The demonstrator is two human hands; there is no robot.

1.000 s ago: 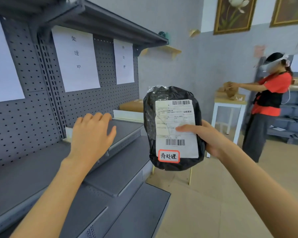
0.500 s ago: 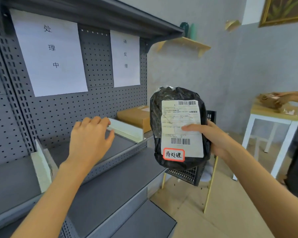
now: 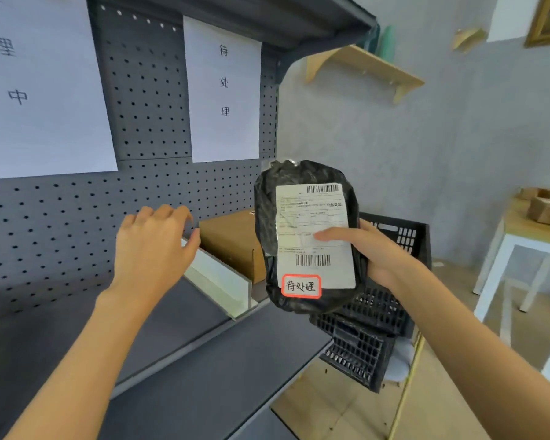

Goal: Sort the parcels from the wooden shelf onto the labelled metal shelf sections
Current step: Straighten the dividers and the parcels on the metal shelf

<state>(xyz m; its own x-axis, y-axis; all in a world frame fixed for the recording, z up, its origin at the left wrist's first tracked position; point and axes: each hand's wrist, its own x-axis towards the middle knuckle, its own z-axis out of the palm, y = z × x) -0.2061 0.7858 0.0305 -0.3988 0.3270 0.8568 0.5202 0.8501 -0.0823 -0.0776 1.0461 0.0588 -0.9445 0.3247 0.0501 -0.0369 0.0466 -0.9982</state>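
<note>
My right hand [image 3: 375, 252] grips a black plastic-wrapped parcel [image 3: 269, 223] upright, thumb across its white shipping label; a red-bordered sticker at the bottom reads 待处理. My left hand [image 3: 153, 249] hovers with relaxed fingers over the grey metal shelf [image 3: 178, 315], just left of a white divider [image 3: 219, 277]. On the pegboard hang paper signs: one reading 待处理 [image 3: 224, 90] above the right section, another ending in 理中 [image 3: 42, 90] to its left. A brown cardboard box [image 3: 232, 246] lies in the right section, behind the parcel.
Black plastic crates [image 3: 375, 315] are stacked right of the metal shelf's end. A white-legged table [image 3: 521, 249] with brown parcels stands at the far right. A small wooden wall shelf [image 3: 365, 68] hangs above. Lower grey shelf tiers [image 3: 204, 385] step out toward me.
The view has swung left and closer to the metal shelf; the person in red is out of view. Both hands and the parcel have moved nearer the 待处理 section.
</note>
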